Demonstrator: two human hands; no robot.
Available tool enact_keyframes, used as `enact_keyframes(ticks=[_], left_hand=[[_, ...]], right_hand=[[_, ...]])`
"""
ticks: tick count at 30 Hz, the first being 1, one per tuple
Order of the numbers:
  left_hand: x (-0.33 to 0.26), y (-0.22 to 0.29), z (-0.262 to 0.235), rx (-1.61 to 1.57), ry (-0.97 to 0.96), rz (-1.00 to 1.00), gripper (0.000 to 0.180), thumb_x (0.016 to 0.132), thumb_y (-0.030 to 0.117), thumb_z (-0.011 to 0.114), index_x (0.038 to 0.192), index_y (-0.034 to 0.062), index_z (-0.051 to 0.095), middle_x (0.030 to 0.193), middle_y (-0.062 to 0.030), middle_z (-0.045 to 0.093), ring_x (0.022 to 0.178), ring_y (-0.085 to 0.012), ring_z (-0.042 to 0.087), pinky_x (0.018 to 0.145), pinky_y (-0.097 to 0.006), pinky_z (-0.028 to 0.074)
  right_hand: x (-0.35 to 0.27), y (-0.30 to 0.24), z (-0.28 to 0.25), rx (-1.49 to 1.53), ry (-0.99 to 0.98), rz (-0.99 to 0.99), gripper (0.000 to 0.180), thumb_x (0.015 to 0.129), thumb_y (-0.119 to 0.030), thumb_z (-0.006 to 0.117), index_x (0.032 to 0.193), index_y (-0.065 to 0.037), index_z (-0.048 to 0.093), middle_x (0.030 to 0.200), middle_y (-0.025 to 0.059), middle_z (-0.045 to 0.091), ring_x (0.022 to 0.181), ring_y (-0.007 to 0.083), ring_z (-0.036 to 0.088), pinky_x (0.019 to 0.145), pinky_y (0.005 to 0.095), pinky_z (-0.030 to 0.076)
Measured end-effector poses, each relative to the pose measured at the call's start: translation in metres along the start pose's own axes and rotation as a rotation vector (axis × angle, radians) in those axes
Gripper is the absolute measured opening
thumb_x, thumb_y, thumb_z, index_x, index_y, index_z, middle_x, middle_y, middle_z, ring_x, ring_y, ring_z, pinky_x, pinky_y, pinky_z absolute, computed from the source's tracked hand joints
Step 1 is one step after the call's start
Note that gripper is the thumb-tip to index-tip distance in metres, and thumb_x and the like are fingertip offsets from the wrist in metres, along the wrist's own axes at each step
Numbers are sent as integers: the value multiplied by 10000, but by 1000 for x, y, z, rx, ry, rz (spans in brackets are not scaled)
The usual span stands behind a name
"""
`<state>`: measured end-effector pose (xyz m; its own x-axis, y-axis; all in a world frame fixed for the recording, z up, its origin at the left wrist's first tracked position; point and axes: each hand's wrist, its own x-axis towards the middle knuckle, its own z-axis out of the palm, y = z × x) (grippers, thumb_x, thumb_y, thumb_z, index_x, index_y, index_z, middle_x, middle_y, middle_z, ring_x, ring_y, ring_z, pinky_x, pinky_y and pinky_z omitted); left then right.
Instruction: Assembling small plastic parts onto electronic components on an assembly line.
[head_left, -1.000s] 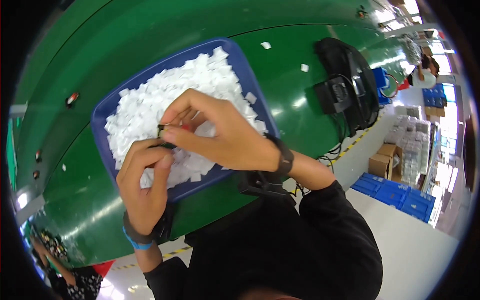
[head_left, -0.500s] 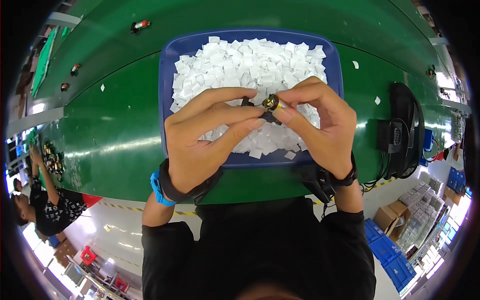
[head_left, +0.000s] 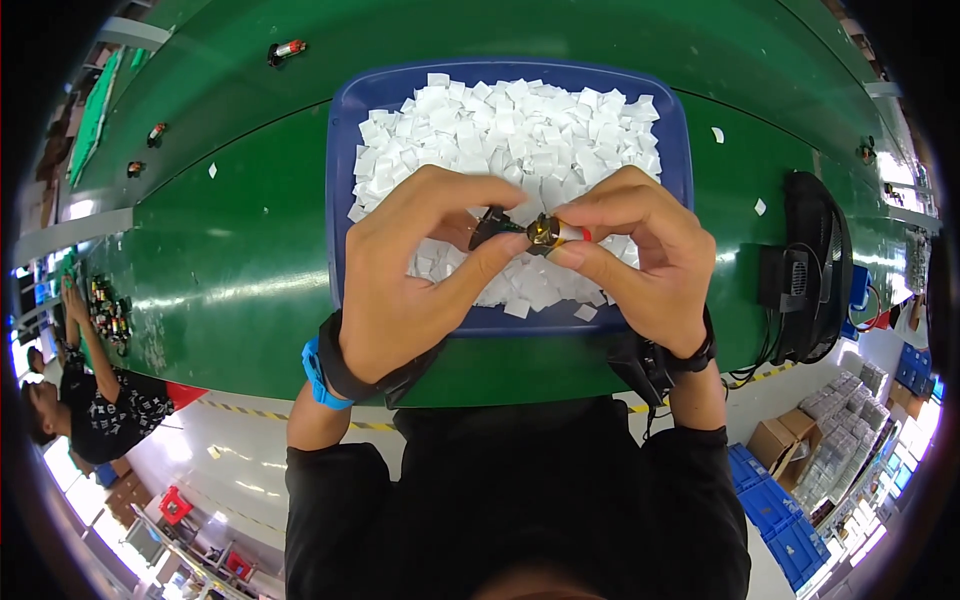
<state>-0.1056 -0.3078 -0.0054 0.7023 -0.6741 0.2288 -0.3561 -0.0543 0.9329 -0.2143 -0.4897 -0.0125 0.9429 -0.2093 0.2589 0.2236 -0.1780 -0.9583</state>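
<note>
One long green bench stretches across the view, its edges bowed by the lens. A person in a dark patterned top is at its far left, arms reaching toward a cluster of small parts. On the floor side at lower right are several blue crates, with an open cardboard carton beside them.

A blue tray rests on the bench in front of the wearer, filled with a heap of white paper squares. Well to the right of the tray lies a black case-like object, a smaller black vented box just beside it.

Both hands are raised over the tray, fingers curled inward. The right hand pinches a small cylinder between thumb and index finger; it is pale with a red band, and its brass-and-black end points left. The left hand grips a flared dark piece by its thumb and fingers, close against that end; whether the two are joined, I cannot tell. A blue band circles the left wrist.

At upper left, a red-and-white part lies on the bench. Smallest are the loose paper scraps outside the tray.
</note>
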Motion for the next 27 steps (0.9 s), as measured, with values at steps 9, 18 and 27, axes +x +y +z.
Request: enact_keyframes(ticks=[9,18,27], left_hand=[[-5,5,6,260,-29,99,181,822,-83,623,977,9,605,874,-82,634,682,-146,592,590,-253,483],[-7,10,-10,-78,-169,-151,74,861,52,588,925,59,552,1036,-97,585,964,-208,540,867,-321,427],[2,7,-19,-820,-291,-706,102,923,146,509,957,54,536,1191,-135,550,1111,-186,495,971,-331,375]], right_hand=[[4,-1,0,-133,-40,-113,344,674,33,841,981,24,687,920,121,675,798,175,636,702,275,504],[8,-1,3,-310,-127,-306,356,633,9,834,969,-28,725,925,88,677,744,181,601,652,268,475],[2,-6,15,-518,-152,-429,374,610,-62,823,973,-54,732,910,48,648,713,184,553,584,279,429]])
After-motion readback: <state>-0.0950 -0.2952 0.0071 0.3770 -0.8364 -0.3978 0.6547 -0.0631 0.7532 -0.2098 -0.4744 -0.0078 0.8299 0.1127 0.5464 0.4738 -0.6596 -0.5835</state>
